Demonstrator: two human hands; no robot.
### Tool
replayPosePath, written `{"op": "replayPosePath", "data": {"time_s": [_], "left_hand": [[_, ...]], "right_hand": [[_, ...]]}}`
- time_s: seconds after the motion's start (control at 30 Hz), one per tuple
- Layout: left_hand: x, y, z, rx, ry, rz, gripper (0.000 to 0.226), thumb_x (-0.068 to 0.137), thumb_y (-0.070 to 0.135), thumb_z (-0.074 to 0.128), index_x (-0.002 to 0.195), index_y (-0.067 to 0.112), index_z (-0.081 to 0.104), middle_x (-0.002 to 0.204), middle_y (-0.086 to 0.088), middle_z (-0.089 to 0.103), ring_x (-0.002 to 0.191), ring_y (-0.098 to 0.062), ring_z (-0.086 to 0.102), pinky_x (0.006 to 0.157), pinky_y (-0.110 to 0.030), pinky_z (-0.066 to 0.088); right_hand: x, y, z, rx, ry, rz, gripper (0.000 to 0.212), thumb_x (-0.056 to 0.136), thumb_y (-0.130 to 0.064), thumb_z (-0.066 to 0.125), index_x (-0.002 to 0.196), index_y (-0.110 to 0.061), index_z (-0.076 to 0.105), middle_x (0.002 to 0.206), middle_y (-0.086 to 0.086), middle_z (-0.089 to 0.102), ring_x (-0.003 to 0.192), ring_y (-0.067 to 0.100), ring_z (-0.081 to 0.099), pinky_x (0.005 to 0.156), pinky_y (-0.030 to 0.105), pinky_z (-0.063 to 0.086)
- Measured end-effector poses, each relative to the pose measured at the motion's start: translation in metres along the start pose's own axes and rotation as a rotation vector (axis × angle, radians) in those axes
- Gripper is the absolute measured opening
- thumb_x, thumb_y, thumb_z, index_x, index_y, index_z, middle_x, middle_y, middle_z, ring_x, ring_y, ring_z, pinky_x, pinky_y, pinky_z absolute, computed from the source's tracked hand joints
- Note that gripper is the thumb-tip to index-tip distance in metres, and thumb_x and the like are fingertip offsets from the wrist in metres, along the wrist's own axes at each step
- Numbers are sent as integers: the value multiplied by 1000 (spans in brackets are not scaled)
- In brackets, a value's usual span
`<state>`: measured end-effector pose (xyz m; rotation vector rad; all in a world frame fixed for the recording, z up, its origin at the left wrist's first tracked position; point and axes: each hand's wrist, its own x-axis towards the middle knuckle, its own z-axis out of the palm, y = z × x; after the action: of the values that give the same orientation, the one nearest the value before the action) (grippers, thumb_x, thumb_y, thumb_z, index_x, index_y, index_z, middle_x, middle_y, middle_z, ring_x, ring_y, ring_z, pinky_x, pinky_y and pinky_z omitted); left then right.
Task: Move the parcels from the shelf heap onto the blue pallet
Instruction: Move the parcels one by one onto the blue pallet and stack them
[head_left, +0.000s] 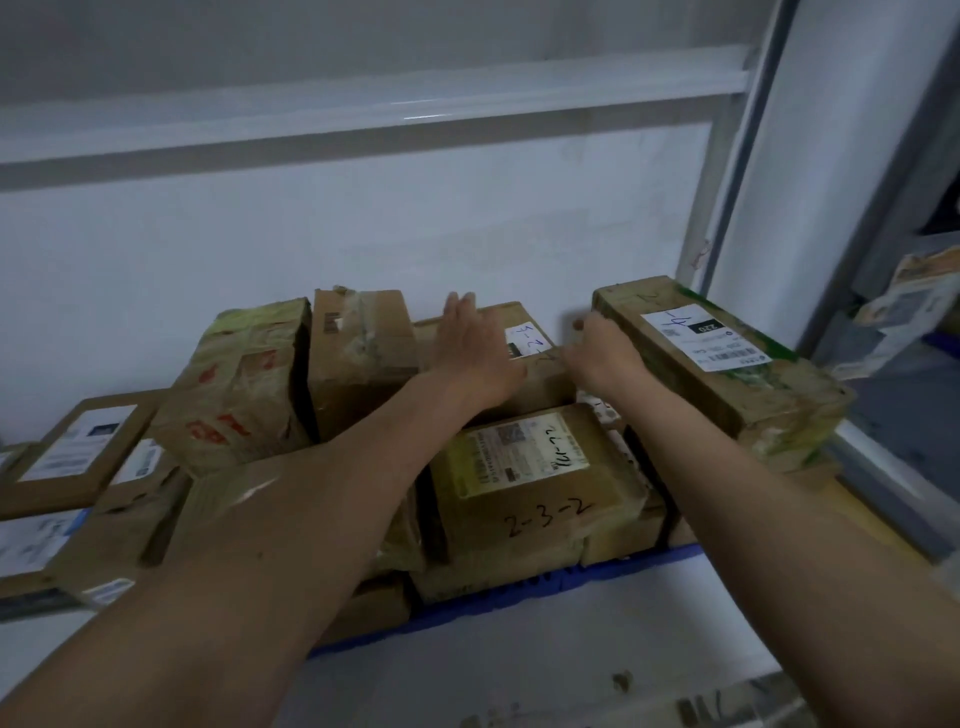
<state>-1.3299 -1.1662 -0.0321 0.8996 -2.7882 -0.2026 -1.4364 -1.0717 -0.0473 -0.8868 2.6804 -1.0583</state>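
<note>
Parcels are seen stacked on the blue pallet (524, 592) against a white wall (260, 260). Left hand (475, 353), fingers straight, is laid flat on a rear box (524, 340) at 12 o'clock. Right hand (602, 356) is curled against the long green-printed parcel (727, 364) at 2 o'clock; grip can't be confirmed. Box marked 2-3-2 (535, 483) lies btwn the forearms.

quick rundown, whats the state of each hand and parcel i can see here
left hand: open, fingers straight, flat on the back parcel
right hand: fingers curled on the long parcel's left side
back parcel: lying flat under the left hand
long parcel: on top, label up, tilted
2-3-2 parcel: taped shut, label up
crumpled parcel: dented, leaning
blue pallet: loaded, edge showing
</note>
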Motion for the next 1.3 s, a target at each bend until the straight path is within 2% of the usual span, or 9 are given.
{"op": "replayPosePath", "data": {"time_s": [0.1, 0.17, 0.27, 0.33, 0.57, 0.77, 0.9, 1.1, 1.3], "left_hand": [[4, 38, 7, -207, -44, 134, 73, 93, 40, 53, 149, 6, 22, 159, -11, 13, 147, -24, 10, 117, -40, 20], [5, 66, 9, -326, -129, 173, 63, 97, 38, 49, 148, 8, 28, 155, -10, 26, 143, -26, 24, 112, -37, 27], [8, 105, 14, -647, -330, 82, 47, 99, 46, 42, 131, 14, 52, 128, -3, 55, 115, -20, 52, 89, -31, 38], [10, 125, 21, -767, -471, -47, 60, 96, 57, 38, 136, 15, 51, 138, -4, 52, 120, -24, 51, 94, -34, 36], [16, 164, 65, -1125, -566, -360, 88, 80, 76, 45, 149, 24, 32, 150, -1, 39, 136, -27, 38, 114, -44, 28], [45, 178, 129, -1247, -447, -480, 124, 32, 90, 55, 144, 42, 32, 144, 1, 46, 126, -29, 46, 106, -53, 33], [35, 185, 124, -1335, -446, -469, 114, 41, 77, 64, 145, 44, 31, 138, 2, 51, 118, -26, 52, 103, -51, 39], [23, 194, 106, -1425, -409, -327, 69, 89, 39, 60, 148, 36, 26, 140, 2, 51, 121, -23, 53, 107, -48, 40], [21, 204, 109, -1346, -382, -300, 67, 94, 32, 55, 150, 30, 19, 141, 1, 46, 126, -21, 47, 111, -45, 35]], "right_hand": [[1, 11, -39, -136, 182, -109, 25, 88, -11, 48, 109, -2, 58, 109, 18, 58, 109, 36, 55, 79, 34, 43], [1, 24, -67, -210, 215, -81, 34, 89, -12, 47, 120, -2, 55, 122, 19, 54, 116, 36, 50, 90, 37, 43], [7, 58, -102, -305, 206, 42, 42, 93, -20, 49, 131, -3, 48, 131, 18, 51, 119, 36, 49, 94, 42, 44], [12, 85, -120, -306, 162, 162, 44, 93, -31, 49, 127, -3, 52, 128, 18, 56, 113, 36, 54, 89, 41, 45], [4, 158, -143, 525, -84, 502, 67, 90, -60, 49, 119, -1, 59, 99, 13, 66, 87, 28, 63, 86, 38, 51], [-4, 189, -130, 990, -304, 509, 73, 86, -67, 47, 125, -8, 61, 118, 15, 68, 109, 32, 65, 88, 39, 50], [-1, 189, -133, 1002, -323, 467, 70, 85, -66, 48, 125, -11, 61, 117, 13, 69, 105, 29, 66, 84, 37, 51], [5, 197, -137, 1026, -346, 441, 66, 85, -65, 49, 122, -12, 63, 115, 11, 70, 96, 26, 70, 84, 36, 51], [10, 202, -140, 992, -346, 392, 49, 90, -51, 52, 119, -13, 63, 111, 9, 71, 94, 24, 69, 85, 36, 52]]}}
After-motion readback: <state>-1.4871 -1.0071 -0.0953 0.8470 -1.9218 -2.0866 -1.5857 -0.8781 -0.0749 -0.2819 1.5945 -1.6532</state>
